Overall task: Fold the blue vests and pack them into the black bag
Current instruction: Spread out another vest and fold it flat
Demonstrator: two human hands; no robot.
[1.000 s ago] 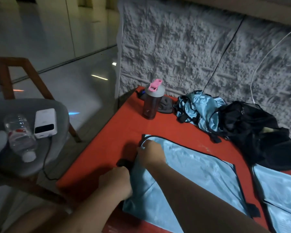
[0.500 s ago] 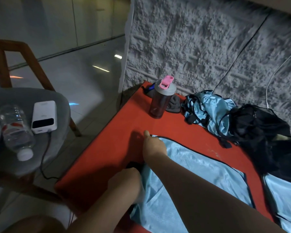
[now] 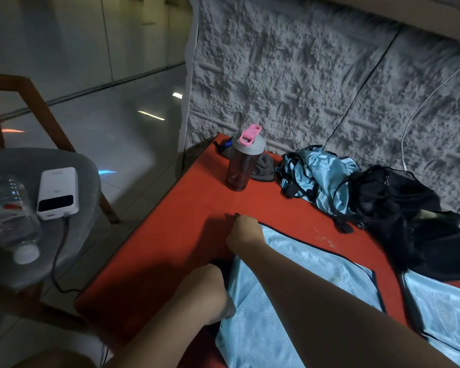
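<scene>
On the red tabletop [image 3: 170, 235] both hands grip one flat vest [image 3: 303, 274] (left hand [image 3: 210, 293], right hand [image 3: 243, 235]); more vests [image 3: 322, 176] wait crumpled beside the black bag [image 3: 398, 208], nothing visibly packed.

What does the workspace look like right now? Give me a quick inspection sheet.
Surface: red table against a textured grey wall.
Job's things: flat blue vest in front; folded vest at right; crumpled vests by the black bag.
Clutter: shaker bottle, grey cloth.
Grippers: left hand and right hand grip the vest's left edge.
Cables: white cable on wall; dark cable from power bank.
Surroundings: chair holding water bottle; glossy floor.
</scene>
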